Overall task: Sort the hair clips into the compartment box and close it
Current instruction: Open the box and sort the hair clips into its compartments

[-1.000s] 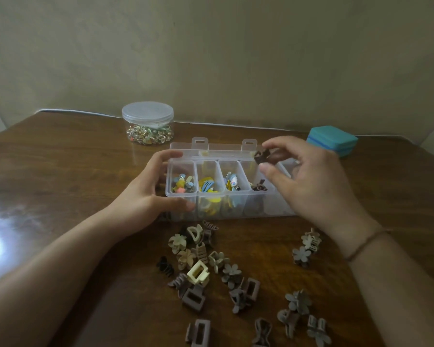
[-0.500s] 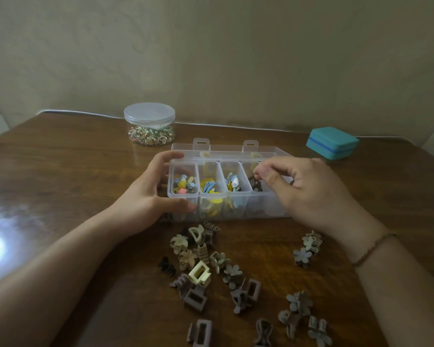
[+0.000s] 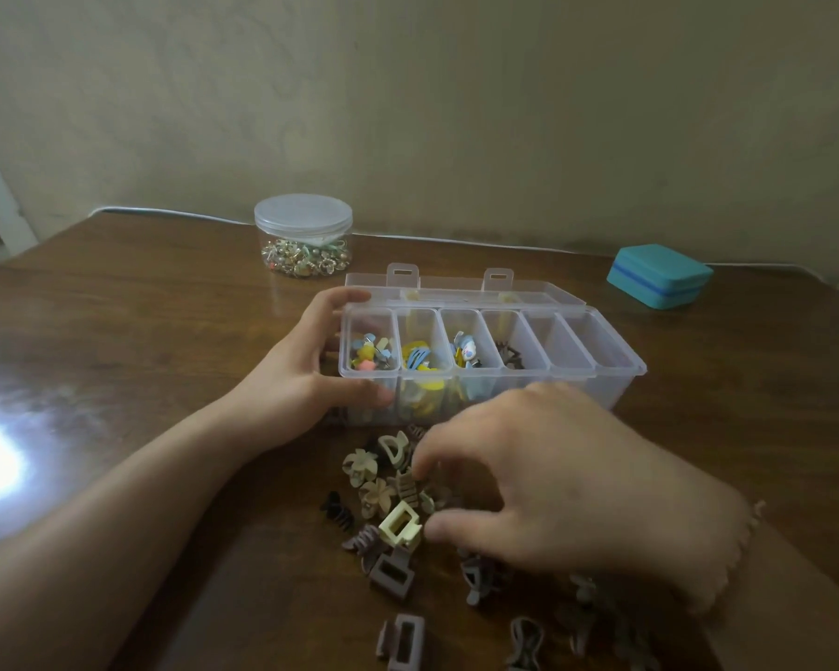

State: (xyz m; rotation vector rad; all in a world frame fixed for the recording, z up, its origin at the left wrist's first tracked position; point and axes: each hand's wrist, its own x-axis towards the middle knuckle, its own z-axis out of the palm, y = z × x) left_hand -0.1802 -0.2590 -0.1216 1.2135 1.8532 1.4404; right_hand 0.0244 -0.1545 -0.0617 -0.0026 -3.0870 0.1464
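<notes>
A clear compartment box (image 3: 618, 380) stands open on the wooden table, its lid (image 3: 534, 289) folded back behind it. The three left compartments hold colourful clips. A dark brown clip (image 3: 508, 355) lies in the fourth, and the two right ones look bare. My left hand (image 3: 296, 380) grips the box's left end, thumb on the front wall. Blurred, my right hand (image 3: 563, 486) hovers over the pile of beige and brown claw clips (image 3: 400, 525) in front of the box. Its fingers are spread, the index tip at a ribbed beige clip (image 3: 408, 486), and it holds nothing.
A round clear jar (image 3: 304, 234) of small trinkets stands behind the box to the left. A teal case (image 3: 659, 276) sits at the back right. More clips (image 3: 400, 641) lie near the front edge. A white cable runs along the wall.
My right hand dropped the dark brown clip into the fourth compartment, then drew back and down to the loose pile. The left hand kept its hold on the box.
</notes>
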